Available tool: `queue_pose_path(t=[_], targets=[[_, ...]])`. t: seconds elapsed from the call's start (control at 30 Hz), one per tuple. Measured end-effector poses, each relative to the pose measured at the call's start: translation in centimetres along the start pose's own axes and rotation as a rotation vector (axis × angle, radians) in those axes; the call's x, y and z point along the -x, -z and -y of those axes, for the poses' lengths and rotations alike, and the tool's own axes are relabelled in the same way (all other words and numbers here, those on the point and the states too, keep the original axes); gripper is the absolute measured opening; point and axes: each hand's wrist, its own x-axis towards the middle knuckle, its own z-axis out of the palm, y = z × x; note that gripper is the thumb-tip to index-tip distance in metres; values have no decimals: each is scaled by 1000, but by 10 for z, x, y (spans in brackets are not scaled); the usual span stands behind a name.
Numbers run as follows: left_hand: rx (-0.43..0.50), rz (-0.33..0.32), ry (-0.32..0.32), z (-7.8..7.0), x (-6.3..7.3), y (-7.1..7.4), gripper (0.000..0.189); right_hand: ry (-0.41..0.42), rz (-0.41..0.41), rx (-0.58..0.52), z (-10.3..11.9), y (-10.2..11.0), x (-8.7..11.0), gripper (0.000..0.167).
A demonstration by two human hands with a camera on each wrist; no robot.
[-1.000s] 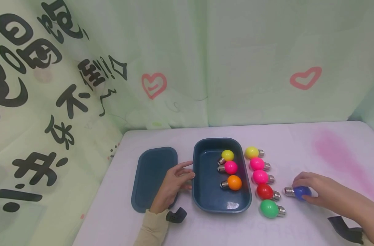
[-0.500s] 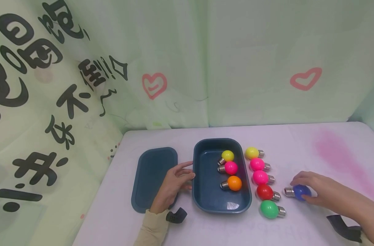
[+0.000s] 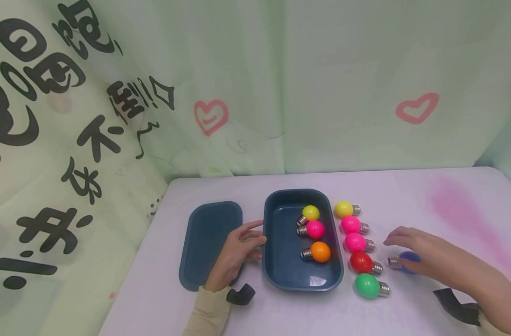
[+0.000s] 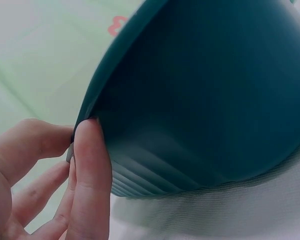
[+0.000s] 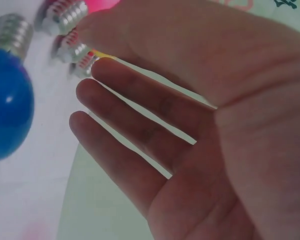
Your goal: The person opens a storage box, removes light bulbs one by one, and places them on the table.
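My left hand (image 3: 236, 249) rests its fingertips against the outer left side of a dark blue tub (image 3: 269, 273). In the left wrist view the thumb (image 4: 91, 170) lies against the wall of this tub. My right hand (image 3: 431, 252) hovers with fingers spread over a blue light bulb (image 3: 409, 261), partly covering it. The right wrist view has the blue bulb (image 5: 10, 105) apart from the fingers, with the palm holding nothing. A yellow bulb (image 3: 311, 213), a pink bulb (image 3: 315, 229) and an orange bulb (image 3: 320, 252) lie inside the tub.
Right of the tub, a column of bulbs runs from yellow (image 3: 343, 209) through pink (image 3: 350, 224), pink (image 3: 354, 242) and red (image 3: 361, 262) to green (image 3: 367, 285). A flat dark blue lid (image 3: 209, 242) lies left of it. A printed curtain (image 3: 339, 93) backs the table.
My right hand has come away from the blue bulb, shifting slightly up and left as its fingers straightened. The bulb stays in place, and my left hand keeps still.
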Motion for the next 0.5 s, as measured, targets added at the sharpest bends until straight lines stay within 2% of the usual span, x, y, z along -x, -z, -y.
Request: queue_pose_path(t=[0.3, 0.5], targets=[[4, 3, -3, 0, 1, 0, 53, 28, -12, -24, 24, 5, -13, 44], [-6, 4, -6, 0, 1, 0, 53, 10, 29, -63, 38, 3, -22, 54]])
